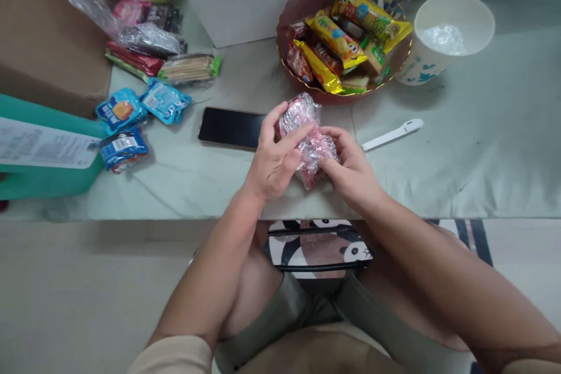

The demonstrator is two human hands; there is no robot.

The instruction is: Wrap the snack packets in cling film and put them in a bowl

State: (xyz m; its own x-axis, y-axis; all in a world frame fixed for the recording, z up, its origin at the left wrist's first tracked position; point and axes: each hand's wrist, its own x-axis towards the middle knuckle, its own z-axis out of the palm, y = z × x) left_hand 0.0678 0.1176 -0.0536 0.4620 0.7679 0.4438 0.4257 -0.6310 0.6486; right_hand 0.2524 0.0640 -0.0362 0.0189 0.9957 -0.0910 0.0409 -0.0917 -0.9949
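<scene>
Fingers (289,141) of left hand (274,160) curl round the crinkly clear snack wrapper (307,137), thumb side pressing on top; right hand (350,166) pinches its near right end w/ fingertips. Wrapper w/ red contents is held just above worktop (460,152) near edge, centre. Black phone (230,127) lies flat just left, partly behind left hand. White pen-like stick (392,134) to right. Far: brown dish (291,17) of yellow snack packs, paper cup (442,35) beside it on right. Blue packets (131,114) far left.
</scene>
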